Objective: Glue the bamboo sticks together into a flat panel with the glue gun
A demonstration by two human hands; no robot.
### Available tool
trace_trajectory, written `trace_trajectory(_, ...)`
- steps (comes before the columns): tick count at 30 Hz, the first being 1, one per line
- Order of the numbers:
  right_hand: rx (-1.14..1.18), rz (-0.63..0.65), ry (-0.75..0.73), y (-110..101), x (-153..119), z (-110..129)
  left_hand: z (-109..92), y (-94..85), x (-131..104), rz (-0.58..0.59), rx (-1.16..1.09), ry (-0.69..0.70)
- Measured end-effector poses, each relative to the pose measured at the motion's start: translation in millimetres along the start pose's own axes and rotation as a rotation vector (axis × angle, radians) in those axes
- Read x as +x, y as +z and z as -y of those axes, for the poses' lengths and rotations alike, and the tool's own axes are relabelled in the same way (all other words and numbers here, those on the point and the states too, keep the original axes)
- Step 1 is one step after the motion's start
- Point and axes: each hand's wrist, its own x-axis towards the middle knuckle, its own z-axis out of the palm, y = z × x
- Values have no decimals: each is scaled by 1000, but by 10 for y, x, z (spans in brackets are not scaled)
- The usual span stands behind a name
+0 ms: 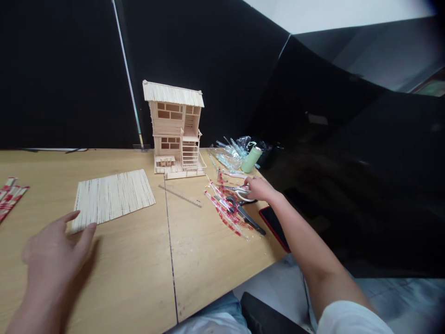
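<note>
My left hand [57, 253] is at the lower left, thumb and index finger spread apart. Its fingertips are at the near left corner of a flat panel of thin wooden sticks [113, 197] lying on the table; whether they touch it I cannot tell. Over on the right, my right hand [260, 189] has its fingers closed on a pair of scissors [238, 189] with a pale handle. Beneath and around the scissors lie red-printed plastic wrappers [224, 215] and a dark-handled tool [250, 220], partly covered by the wrappers.
A wooden stick model house [177, 130] stands at the back. Before it lies a ruler [180, 195]. Clear plastic bags [231, 153] and a green bottle [251, 160] are behind my right hand. A phone [274, 227] lies by the right edge, red-and-white packets [12, 197] far left.
</note>
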Motion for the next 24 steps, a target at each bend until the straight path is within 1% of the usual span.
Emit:
trace_trajectory(2,165,63,-2,-67,-140,-53,-77,-32,-10,-21,-6,3)
trace_trajectory(3,261,96,-12,-74,-219,-68,-158,-56,-24,-35,-36,20)
trace_trajectory(4,363,121,-30,-61,-302,-71,-269,-84,-46,-42,-95,55)
trace_trajectory(6,557,142,-79,27,-473,-38,-567,-134,-118,-38,-254,206)
trace_trajectory(7,647,140,-106,94,-558,-4,-742,-149,-168,-16,-344,278)
trace_trajectory(8,733,136,-130,172,-641,39,-924,-156,-226,15,-431,322)
trace_trajectory(11,983,117,-190,410,-876,194,-1424,-123,-429,167,-619,408)
trace_trajectory(13,1144,107,-194,536,-1016,291,-1655,-75,-560,232,-675,471)
trace_trajectory(14,1237,106,-178,585,-1080,330,-1728,-52,-616,252,-690,496)
trace_trajectory(16,1389,90,-113,653,-1201,379,-1788,-16,-702,266,-709,521)
trace_trajectory(18,1426,63,-40,684,-1322,386,-1749,-1,-755,268,-714,505)
trace_trajectory(20,1367,30,1,667,-1456,353,-1646,-4,-787,268,-713,472)
trace_trajectory(22,1260,-17,8,598,-1611,293,-1520,-9,-818,265,-712,448)
trace_trajectory(24,1091,-112,10,488,-1783,221,-1403,2,-858,259,-711,434)
